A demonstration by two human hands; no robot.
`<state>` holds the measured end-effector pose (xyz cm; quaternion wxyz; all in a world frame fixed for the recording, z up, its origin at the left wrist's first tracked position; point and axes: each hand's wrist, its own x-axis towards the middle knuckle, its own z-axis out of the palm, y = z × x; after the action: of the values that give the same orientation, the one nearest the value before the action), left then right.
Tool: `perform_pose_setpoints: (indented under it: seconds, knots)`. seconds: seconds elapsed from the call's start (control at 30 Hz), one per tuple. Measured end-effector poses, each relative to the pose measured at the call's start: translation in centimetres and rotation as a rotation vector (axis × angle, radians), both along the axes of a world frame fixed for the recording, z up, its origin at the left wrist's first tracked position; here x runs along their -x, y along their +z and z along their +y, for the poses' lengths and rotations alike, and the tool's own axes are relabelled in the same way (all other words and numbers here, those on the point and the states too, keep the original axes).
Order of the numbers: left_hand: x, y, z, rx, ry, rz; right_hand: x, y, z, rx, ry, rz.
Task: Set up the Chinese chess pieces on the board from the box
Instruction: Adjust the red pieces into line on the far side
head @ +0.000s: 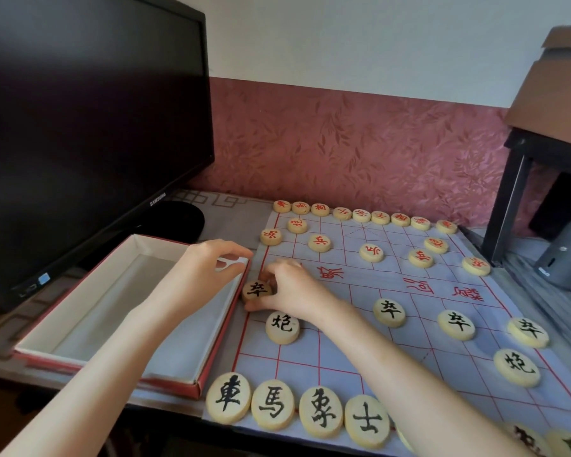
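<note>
Gripping a black soldier piece (257, 289), the right hand (292, 290) is holding it at the left edge of the board (343, 344), just beyond a black cannon piece (282, 326). The left hand (208, 268) is pinching the far corner rim of the box (112, 324), which is lying on the table (234, 219) beside the board.

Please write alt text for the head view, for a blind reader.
A person's right hand pinches a black soldier piece at the left edge of a Chinese chess board, while the left hand grips the rim of the red box beside it. Most other pieces are set.
</note>
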<state>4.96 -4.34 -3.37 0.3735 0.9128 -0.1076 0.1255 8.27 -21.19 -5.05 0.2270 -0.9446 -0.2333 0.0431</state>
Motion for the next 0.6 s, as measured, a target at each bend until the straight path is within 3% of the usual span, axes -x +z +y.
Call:
perform_pose_setpoints:
  seconds: [0.27, 0.6]
  knots:
    - [-0.2, 0.1, -0.4, 0.024, -0.002, 0.016, 0.2, -0.2, 0.2, 0.038, -0.007, -0.078]
    - [-3.6, 1.2, -1.4, -0.035, -0.032, 0.061, -2.7, 2.5, -5.3, -0.186, -0.147, -0.017]
